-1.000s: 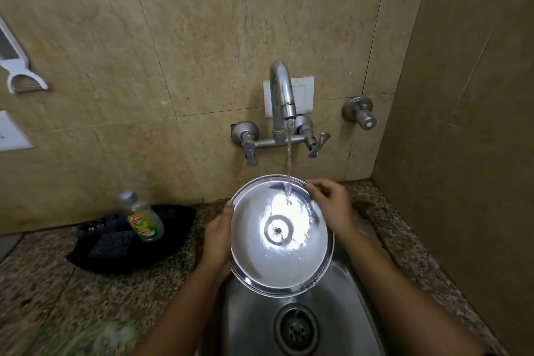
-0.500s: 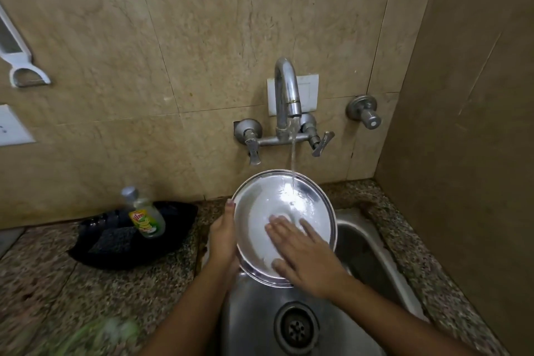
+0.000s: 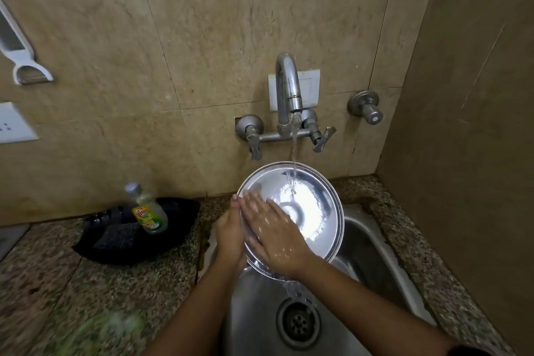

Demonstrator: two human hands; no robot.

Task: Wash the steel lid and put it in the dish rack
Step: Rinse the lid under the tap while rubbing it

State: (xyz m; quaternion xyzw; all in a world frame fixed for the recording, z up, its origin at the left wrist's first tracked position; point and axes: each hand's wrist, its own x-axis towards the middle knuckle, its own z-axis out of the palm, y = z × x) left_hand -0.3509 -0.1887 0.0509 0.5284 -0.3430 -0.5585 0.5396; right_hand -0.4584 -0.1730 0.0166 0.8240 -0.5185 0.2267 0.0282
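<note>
I see the steel lid (image 3: 306, 211) as a round, shiny disc with a raised rim, tilted so its far edge sits higher and its near edge dips toward me over the sink. My left hand (image 3: 229, 235) grips its left rim from behind, thumb tip showing at the edge. My right hand (image 3: 274, 235) lies flat and spread on the lid's lower left face, just inside that grip. Up and to the right of the grip, the running water strikes the lid's upper face, which glares bright and wet. Below the grip, water runs off the lid's lowest edge.
</note>
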